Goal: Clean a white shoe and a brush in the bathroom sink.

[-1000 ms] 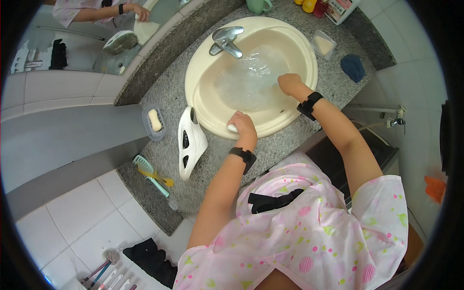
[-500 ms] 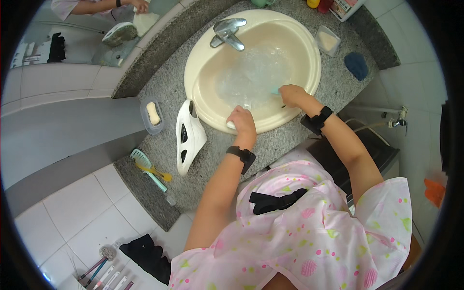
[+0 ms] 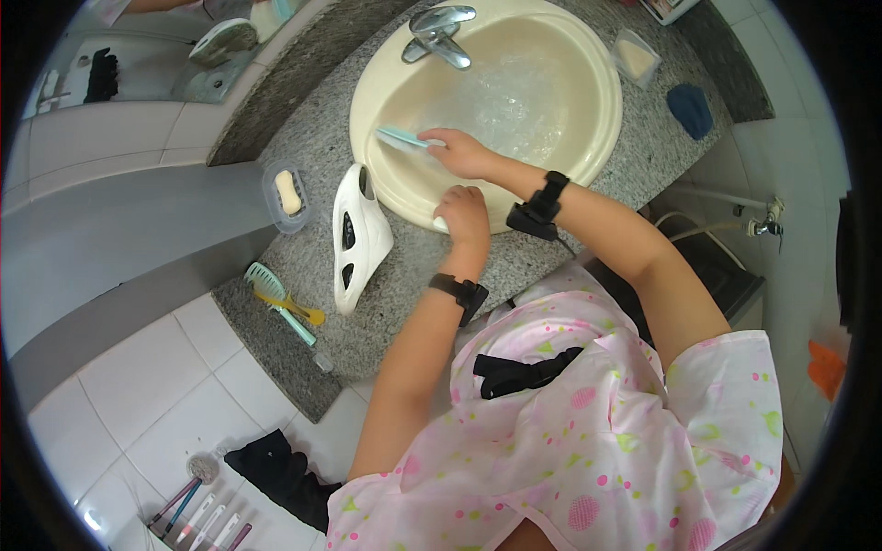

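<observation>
My right hand (image 3: 459, 153) grips a light-blue brush (image 3: 401, 137) with pale bristles and holds it over the left inner side of the cream washbasin (image 3: 602, 110). My left hand (image 3: 466, 217) is closed at the near rim. A small edge of a white object (image 3: 441, 223) shows beside its fingers; the rest is hidden. Cloudy, bubbly water (image 3: 514, 106) lies in the basin. Left of the basin, a white clog (image 3: 363, 239) with dark openings lies on the granite counter (image 3: 423, 285).
A chrome faucet (image 3: 439, 35) stands at the back rim. At the left are a soap dish (image 3: 292, 220) with soap, a turquoise slotted spoon (image 3: 296, 323) and a yellow utensil (image 3: 292, 308). A clear tub (image 3: 636, 59) and a dark blue cloth (image 3: 689, 111) lie right of the basin.
My right hand has swung left across the basin, lifting the brush from the water's right side to the left inner wall. My left hand stays near the front rim.
</observation>
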Demonstrator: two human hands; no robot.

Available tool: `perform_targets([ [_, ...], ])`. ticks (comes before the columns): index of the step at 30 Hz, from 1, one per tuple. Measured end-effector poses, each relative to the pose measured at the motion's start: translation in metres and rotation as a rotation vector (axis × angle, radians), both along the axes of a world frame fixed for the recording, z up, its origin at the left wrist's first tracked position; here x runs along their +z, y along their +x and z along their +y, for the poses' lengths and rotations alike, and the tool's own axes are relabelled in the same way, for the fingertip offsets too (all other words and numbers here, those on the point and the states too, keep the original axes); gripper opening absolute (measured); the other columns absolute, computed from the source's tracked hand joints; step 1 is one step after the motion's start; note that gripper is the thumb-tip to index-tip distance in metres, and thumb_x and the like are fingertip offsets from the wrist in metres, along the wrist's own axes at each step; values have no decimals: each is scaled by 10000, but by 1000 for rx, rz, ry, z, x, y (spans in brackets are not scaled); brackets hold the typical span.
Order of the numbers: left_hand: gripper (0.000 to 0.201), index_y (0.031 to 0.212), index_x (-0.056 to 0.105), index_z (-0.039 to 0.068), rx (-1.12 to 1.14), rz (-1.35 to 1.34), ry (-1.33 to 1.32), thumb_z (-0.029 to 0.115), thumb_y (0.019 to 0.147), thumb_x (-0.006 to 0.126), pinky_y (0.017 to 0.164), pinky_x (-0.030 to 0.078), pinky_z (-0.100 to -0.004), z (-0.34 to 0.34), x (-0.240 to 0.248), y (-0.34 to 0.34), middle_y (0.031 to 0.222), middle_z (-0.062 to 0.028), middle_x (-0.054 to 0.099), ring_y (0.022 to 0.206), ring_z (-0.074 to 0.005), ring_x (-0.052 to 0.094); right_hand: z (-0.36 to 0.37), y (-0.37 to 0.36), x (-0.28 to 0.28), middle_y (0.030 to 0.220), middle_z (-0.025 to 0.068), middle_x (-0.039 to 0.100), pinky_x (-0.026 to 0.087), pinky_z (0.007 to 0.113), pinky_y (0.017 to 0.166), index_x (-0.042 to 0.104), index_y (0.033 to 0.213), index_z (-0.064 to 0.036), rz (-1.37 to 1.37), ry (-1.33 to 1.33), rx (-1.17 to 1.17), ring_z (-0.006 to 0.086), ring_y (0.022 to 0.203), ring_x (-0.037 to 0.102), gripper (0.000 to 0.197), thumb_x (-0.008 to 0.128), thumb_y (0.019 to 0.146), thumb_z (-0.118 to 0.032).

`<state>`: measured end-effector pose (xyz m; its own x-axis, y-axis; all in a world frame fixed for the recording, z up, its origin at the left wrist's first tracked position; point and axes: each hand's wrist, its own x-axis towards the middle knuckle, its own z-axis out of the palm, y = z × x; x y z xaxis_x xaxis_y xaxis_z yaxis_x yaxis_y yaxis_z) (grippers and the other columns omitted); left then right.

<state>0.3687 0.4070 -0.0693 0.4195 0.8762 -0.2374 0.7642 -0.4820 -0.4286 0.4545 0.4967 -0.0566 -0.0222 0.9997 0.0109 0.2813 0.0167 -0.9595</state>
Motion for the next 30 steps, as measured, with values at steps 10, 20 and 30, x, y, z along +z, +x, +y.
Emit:
perform_targets([
  [10, 245, 1014, 617, 126, -52, -151, -69, 164, 773, 630, 537, 468, -388, -12, 6, -27, 930, -29, 590, 779, -208, 594, -46, 2, 24, 979, 197, 670, 506, 405, 782, 624, 1231, -142, -244, -117, 183, 343, 862, 652, 333, 509, 919, -161],
  [20, 282, 1043, 588, 130, -98, -384, -129, 156, 767, 639, 571, 479, -368, -32, 51, -49, 904, -50, 538, 749, -217, 599, -77, 20, 51, 745, 154, 651, 496, 409, 636, 640, 1212, -167, -397, -130, 372, 327, 665, 624, 342, 545, 883, -178],
  [30, 362, 1126, 561, 134, -137, -331, -150, 156, 772, 633, 607, 481, -362, -51, 63, -45, 902, -64, 534, 781, -229, 605, -150, 105, 48, 765, 120, 670, 508, 416, 635, 653, 1185, -201, -660, -71, 333, 315, 664, 635, 331, 591, 861, -174],
])
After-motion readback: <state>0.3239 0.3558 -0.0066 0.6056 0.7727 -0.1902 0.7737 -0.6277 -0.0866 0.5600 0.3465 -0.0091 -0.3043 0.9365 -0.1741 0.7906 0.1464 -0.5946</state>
